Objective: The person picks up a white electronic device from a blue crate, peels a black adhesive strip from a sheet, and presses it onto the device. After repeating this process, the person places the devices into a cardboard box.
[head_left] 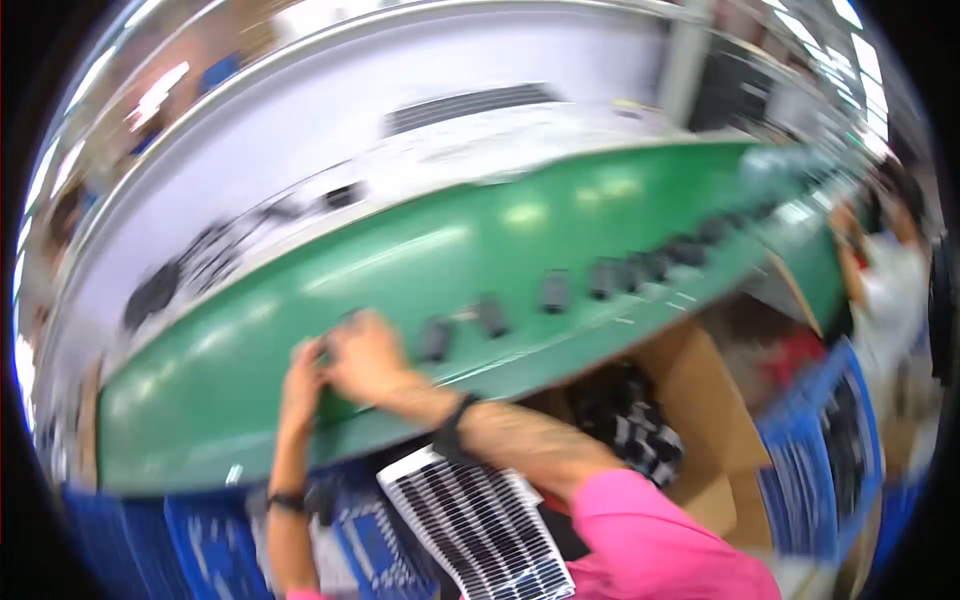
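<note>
Over the green work surface (240, 345), my left hand (303, 380) and my right hand (365, 358) meet at the left of the row of parts. Both hands have their fingers bent in and closed around a small dark piece (328, 348), mostly hidden by the fingers and blurred. Right of my right hand lies a dark rectangular block (437, 339), with a second dark block (491, 316) and a third dark block (555, 291) farther along. More blocks of that kind run on toward the far right.
A striped black-and-white sheet (480, 525) lies below my right forearm. An open cardboard box (700, 410) with dark items stands at the front edge. Blue crates (815, 460) are beside it. A co-worker (885, 270) works at the far right. Black parts (200, 255) lie on the back ledge.
</note>
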{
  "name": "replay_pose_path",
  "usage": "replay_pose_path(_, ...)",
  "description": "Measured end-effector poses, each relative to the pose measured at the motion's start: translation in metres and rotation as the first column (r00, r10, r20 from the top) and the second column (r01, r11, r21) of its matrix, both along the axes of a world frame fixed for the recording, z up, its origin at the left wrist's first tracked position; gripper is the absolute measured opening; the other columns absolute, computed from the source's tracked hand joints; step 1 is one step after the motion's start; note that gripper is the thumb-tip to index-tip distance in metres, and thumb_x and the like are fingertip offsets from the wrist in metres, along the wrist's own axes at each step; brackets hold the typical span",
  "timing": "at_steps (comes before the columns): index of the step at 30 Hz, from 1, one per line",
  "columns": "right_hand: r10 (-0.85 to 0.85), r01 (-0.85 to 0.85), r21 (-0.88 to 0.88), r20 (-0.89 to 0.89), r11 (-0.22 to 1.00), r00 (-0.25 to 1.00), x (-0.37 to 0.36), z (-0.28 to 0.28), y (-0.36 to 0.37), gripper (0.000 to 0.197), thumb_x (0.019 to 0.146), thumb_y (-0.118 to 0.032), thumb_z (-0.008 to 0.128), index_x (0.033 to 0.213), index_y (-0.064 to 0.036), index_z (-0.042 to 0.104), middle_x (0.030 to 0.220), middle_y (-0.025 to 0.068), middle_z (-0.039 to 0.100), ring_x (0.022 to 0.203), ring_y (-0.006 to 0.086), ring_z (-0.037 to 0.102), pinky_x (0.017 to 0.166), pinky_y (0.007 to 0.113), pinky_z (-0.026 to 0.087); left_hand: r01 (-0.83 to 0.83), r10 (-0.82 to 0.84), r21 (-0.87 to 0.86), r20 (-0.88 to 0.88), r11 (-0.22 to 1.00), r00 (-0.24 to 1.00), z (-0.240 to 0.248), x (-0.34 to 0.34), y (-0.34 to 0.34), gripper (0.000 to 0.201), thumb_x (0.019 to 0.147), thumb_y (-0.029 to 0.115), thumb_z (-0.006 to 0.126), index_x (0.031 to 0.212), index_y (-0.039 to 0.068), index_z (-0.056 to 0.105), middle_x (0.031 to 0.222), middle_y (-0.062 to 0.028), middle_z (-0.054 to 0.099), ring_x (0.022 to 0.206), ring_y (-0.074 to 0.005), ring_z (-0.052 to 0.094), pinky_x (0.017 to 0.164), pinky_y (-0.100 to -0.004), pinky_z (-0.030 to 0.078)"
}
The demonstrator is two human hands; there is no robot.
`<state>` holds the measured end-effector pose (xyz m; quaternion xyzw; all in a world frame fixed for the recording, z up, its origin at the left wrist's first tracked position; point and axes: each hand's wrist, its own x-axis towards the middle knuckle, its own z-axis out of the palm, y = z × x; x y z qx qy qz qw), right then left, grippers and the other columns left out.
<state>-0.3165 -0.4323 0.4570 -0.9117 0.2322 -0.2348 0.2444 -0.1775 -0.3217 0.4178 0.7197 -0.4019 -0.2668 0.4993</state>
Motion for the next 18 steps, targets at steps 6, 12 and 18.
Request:
replay_pose_path(6, -0.376, 0.375, -0.062, -0.015, 0.925, 0.926, 0.075, -0.053, 0.030, 0.027, 0.081, -0.016, 0.058, 0.102, -0.0013, 0.066, 0.131, 0.0260, 0.046, 0.121, 0.0353, 0.043, 0.099, 0.044, 0.036, -0.357, 0.368, -0.153, 0.051, 0.921, 0.928, -0.031, -0.017, 0.085, 0.047, 0.098, 0.034, 0.047, 0.133, 0.003, 0.044, 0.126, -0.0099, 0.052, 0.098, -0.0186, 0.058, 0.083, -0.0294, 0.046)
replay_pose_path(12, -0.328, 0.328, -0.023, -0.034, 0.945, 0.944, 0.066, -0.055, 0.017, 0.031, 0.072, -0.014, 0.066, 0.100, 0.0001, 0.066, 0.122, 0.0241, 0.049, 0.114, 0.0344, 0.044, 0.097, 0.042, 0.037, -0.415, 0.466, -0.216, 0.336, 0.884, 0.818, 0.022, -0.131, 0.112, 0.032, 0.093, 0.019, 0.059, 0.112, -0.006, 0.058, 0.102, -0.0229, 0.061, 0.089, -0.0279, 0.061, 0.081, -0.0371, 0.050)
replay_pose_path(18, -0.005, -0.013, 0.240, 0.074, 0.971, 0.997, -0.026, -0.006, 0.028, 0.040, 0.057, -0.021, 0.074, 0.090, 0.0004, 0.067, 0.102, 0.0211, 0.053, 0.101, 0.0332, 0.048, 0.088, 0.041, 0.042, -0.480, 0.503, -0.150, 0.294, 0.864, 0.813, -0.020, -0.181, 0.153, 0.027, 0.092, 0.017, 0.059, 0.108, -0.004, 0.061, 0.102, -0.0208, 0.064, 0.090, -0.0273, 0.062, 0.079, -0.0357, 0.051)
